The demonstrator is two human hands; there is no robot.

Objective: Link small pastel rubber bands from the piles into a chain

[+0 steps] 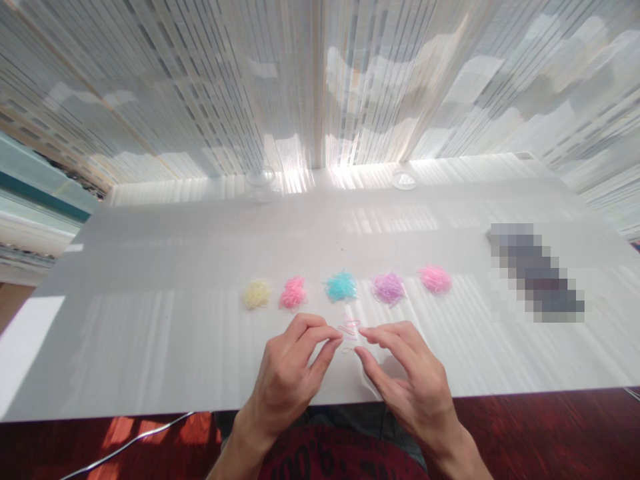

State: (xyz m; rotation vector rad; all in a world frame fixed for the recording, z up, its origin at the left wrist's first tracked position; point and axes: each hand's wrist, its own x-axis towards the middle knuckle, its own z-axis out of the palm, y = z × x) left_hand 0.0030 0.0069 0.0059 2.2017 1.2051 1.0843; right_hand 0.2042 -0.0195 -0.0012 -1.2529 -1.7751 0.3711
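Observation:
Both my hands hover over the near edge of a white table [150, 333]. My left hand [293, 370] has thumb and fingers pinched together, and so does my right hand [405, 380]. Between their fingertips lie a few thin pink elastic bands [349, 328], which the fingertips touch or hold. Behind them stands a row of small heaps of tiny elastic bands: a yellow heap [257, 293], a pink heap [293, 293], a blue heap [341, 287], a purple heap [389, 288] and another pink heap [435, 279].
Two small clear round dishes [260, 177] [404, 179] sit at the table's far edge below a striped curtain. A blurred dark object [537, 272] lies at the right. A white cable [125, 445] runs over the red floor.

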